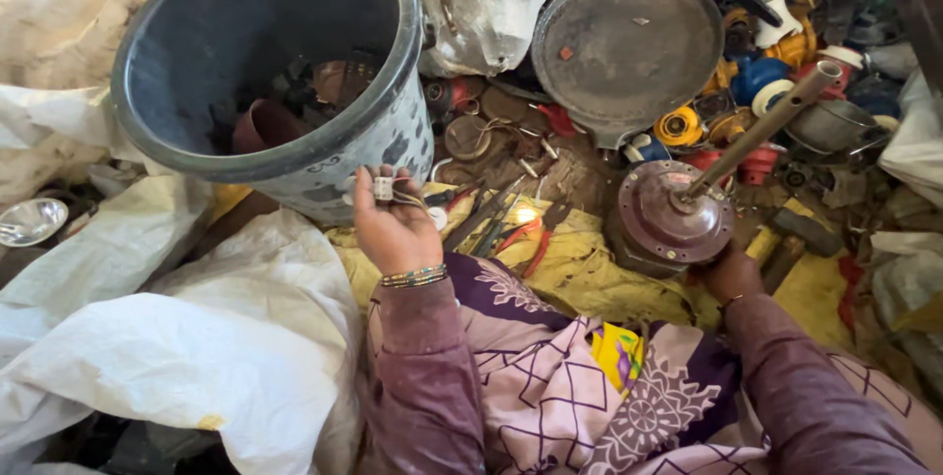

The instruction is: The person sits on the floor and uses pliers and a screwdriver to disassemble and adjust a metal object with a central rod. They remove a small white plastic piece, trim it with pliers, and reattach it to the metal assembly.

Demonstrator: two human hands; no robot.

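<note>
Two hands busy: our left hand [393, 224] pinches a small white part [383, 188] by the grey bucket [393, 131] mid-frame; right hand [729, 272] steadies the rusty motor housing [676, 212], fingers hidden.

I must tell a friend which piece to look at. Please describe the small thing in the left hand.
Find the big grey bucket. Just under its rim, the left hand pinches a small white part trailing thin wires, unlike the rusty metal around it.
</note>
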